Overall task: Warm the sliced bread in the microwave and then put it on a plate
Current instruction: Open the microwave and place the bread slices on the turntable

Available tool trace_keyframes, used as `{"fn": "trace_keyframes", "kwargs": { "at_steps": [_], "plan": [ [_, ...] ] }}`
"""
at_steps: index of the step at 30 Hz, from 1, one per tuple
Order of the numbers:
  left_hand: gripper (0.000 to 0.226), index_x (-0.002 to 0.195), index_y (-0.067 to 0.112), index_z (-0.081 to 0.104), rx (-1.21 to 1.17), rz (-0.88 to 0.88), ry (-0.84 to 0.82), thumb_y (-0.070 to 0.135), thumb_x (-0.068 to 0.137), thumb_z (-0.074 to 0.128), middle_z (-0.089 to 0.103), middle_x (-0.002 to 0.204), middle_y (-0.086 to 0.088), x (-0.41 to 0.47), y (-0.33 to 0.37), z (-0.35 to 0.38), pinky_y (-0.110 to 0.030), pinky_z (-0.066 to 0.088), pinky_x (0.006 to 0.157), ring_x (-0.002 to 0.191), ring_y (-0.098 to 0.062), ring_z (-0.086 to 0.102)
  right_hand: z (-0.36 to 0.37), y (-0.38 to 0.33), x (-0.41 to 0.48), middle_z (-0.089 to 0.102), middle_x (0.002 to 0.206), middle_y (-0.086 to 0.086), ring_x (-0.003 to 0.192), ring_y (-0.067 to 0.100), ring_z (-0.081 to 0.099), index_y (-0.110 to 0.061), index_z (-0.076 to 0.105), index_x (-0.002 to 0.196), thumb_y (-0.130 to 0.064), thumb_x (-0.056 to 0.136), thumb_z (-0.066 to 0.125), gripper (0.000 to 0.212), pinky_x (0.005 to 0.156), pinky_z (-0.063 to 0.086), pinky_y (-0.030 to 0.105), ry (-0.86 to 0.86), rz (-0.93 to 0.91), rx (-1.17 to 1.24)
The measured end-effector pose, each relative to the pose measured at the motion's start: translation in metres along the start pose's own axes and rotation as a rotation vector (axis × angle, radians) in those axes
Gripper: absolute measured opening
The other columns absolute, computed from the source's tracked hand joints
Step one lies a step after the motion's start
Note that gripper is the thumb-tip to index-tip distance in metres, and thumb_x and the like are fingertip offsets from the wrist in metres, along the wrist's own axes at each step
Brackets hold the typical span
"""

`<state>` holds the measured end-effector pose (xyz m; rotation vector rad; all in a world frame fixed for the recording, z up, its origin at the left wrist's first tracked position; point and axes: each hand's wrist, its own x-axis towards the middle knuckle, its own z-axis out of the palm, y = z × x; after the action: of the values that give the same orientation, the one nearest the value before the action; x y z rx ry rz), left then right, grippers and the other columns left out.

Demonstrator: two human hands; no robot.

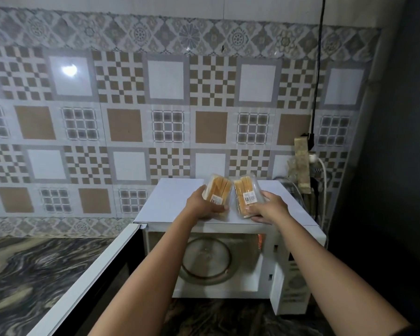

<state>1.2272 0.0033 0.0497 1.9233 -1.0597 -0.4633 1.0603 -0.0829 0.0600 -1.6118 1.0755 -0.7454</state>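
Plastic-wrapped and probably light and squashy: our left hand [204, 206] curls round the left bread pack [220, 190] at its near end, our right hand [269, 209] round the right bread pack [246, 194].

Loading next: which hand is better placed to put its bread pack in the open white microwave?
Probably left: the left hand, gripping a clear plastic bread pack, is above the round glass turntable; the right hand sits off to its right.
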Motion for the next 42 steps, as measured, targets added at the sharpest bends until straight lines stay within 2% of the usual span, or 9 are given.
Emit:
{"fn": "trace_keyframes", "kwargs": {
  "at_steps": [4, 7, 11, 18, 22, 25, 34, 38, 42],
  "plan": [
    [0.048, 0.115, 0.022, 0.051, -0.063, 0.064, 0.055, 0.028, 0.074, 0.075, 0.063, 0.107, -0.001, -0.028, 0.005, 0.006, -0.023, 0.050, 0.068, 0.091, -0.016, 0.060, -0.008, 0.010, -0.027, 0.060, 0.109, 0.011, 0.097, 0.030, 0.063, -0.008, 0.050, 0.130, 0.011, 0.079, 0.065, 0.057, 0.077, 0.057, 0.037, -0.038, -0.057, 0.170],
    [0.048, 0.117, 0.022, 0.048, -0.193, 0.079, 0.091, 0.022, 0.077, 0.075, 0.061, 0.098, 0.003, -0.062, 0.013, 0.015, -0.021, 0.053, 0.061, 0.080, -0.010, 0.060, -0.017, 0.025, -0.052, 0.052, 0.130, 0.010, 0.106, 0.032, 0.062, -0.015, 0.036, 0.142, 0.010, 0.080, 0.065, 0.073, 0.080, 0.057, 0.036, -0.052, -0.101, 0.247],
    [0.069, 0.134, 0.023, 0.040, -0.365, 0.081, 0.119, 0.014, 0.075, 0.076, 0.059, 0.111, 0.002, -0.116, 0.013, 0.034, -0.034, 0.055, 0.085, 0.101, -0.019, 0.061, -0.035, 0.055, -0.093, 0.040, 0.145, 0.009, 0.108, 0.032, 0.061, -0.021, 0.034, 0.143, 0.007, 0.078, 0.067, 0.078, 0.085, 0.056, 0.043, -0.055, -0.167, 0.286],
    [0.097, 0.145, 0.030, 0.027, -0.559, 0.013, 0.124, 0.014, 0.067, 0.082, 0.055, 0.131, -0.010, -0.199, -0.022, 0.070, -0.042, 0.056, 0.087, 0.109, -0.027, 0.062, -0.067, 0.116, -0.180, 0.042, 0.144, 0.007, 0.102, 0.027, 0.064, -0.022, 0.038, 0.141, 0.005, 0.079, 0.068, 0.074, 0.059, 0.057, 0.015, -0.088, -0.227, 0.391],
    [0.102, 0.144, 0.032, 0.028, -0.561, -0.061, 0.114, 0.020, 0.061, 0.086, 0.051, 0.135, -0.010, -0.235, -0.051, 0.094, -0.050, 0.052, 0.093, 0.115, -0.029, 0.058, -0.074, 0.161, -0.206, 0.052, 0.135, 0.004, 0.106, 0.012, 0.057, -0.024, 0.041, 0.140, 0.000, 0.078, 0.070, 0.072, 0.064, 0.051, 0.006, -0.076, -0.265, 0.283],
    [0.106, 0.145, 0.027, 0.028, -0.528, -0.133, 0.081, 0.020, 0.058, 0.088, 0.053, 0.135, -0.010, -0.255, -0.082, 0.114, -0.046, 0.050, 0.097, 0.117, -0.026, 0.057, -0.072, 0.201, -0.217, 0.055, 0.133, 0.007, 0.111, 0.016, 0.057, -0.020, 0.042, 0.139, 0.004, 0.076, 0.071, 0.074, 0.073, 0.054, 0.012, -0.082, -0.199, 0.280],
    [0.093, 0.147, 0.019, 0.025, -0.466, -0.349, 0.103, 0.001, 0.072, 0.076, 0.049, 0.137, -0.009, -0.309, -0.143, 0.170, -0.030, 0.043, 0.098, 0.121, -0.022, 0.051, -0.056, 0.292, -0.236, 0.054, 0.131, 0.019, 0.100, 0.021, 0.055, -0.010, 0.039, 0.141, 0.015, 0.078, 0.063, 0.071, 0.047, 0.049, 0.008, -0.065, 0.103, 0.172],
    [0.097, 0.147, 0.020, 0.026, -0.319, -0.349, 0.086, 0.008, 0.068, 0.080, 0.050, 0.136, -0.008, -0.316, -0.161, 0.176, -0.030, 0.042, 0.100, 0.121, -0.023, 0.051, -0.055, 0.303, -0.228, 0.047, 0.139, 0.013, 0.117, 0.030, 0.053, -0.015, 0.035, 0.142, 0.006, 0.081, 0.064, 0.071, 0.063, 0.055, 0.027, -0.058, 0.195, 0.087],
    [0.112, 0.145, 0.040, 0.018, -0.161, -0.368, 0.083, 0.056, 0.052, 0.078, 0.048, 0.139, -0.013, -0.313, -0.193, 0.186, -0.052, 0.040, 0.105, 0.129, -0.032, 0.044, -0.054, 0.304, -0.223, 0.050, 0.139, 0.010, 0.125, 0.029, 0.049, -0.019, 0.033, 0.143, -0.013, 0.079, 0.072, 0.075, 0.100, 0.045, 0.042, -0.013, 0.143, -0.277]
  ]
}}
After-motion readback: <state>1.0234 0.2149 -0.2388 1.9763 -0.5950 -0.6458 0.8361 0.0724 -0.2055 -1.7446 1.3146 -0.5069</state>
